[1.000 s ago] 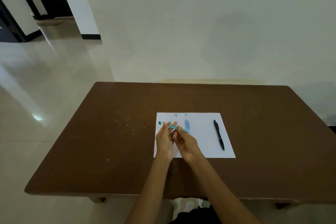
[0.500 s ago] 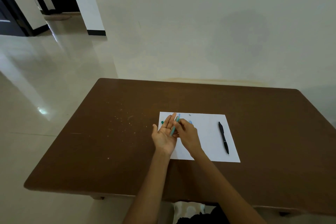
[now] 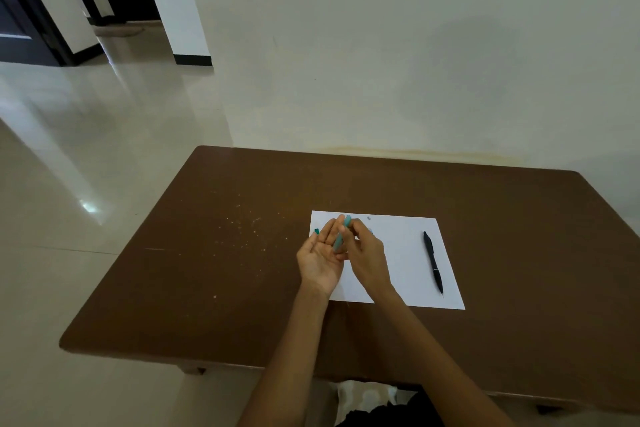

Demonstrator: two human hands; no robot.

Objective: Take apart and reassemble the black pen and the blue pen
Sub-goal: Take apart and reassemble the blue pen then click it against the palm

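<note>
Two hands busy: my right hand (image 3: 367,253) pinches the blue pen barrel (image 3: 341,236) over my flat, open left hand (image 3: 320,258), so loose bits (image 3: 369,218) near the paper's (image 3: 408,270) far edge risk rolling across the counter (image 3: 225,270).

Black pen (image 3: 433,262) on white paper (image 3: 408,253), brown table (image 3: 207,270), seemingly teal-blue pen barrel (image 3: 341,236).
</note>
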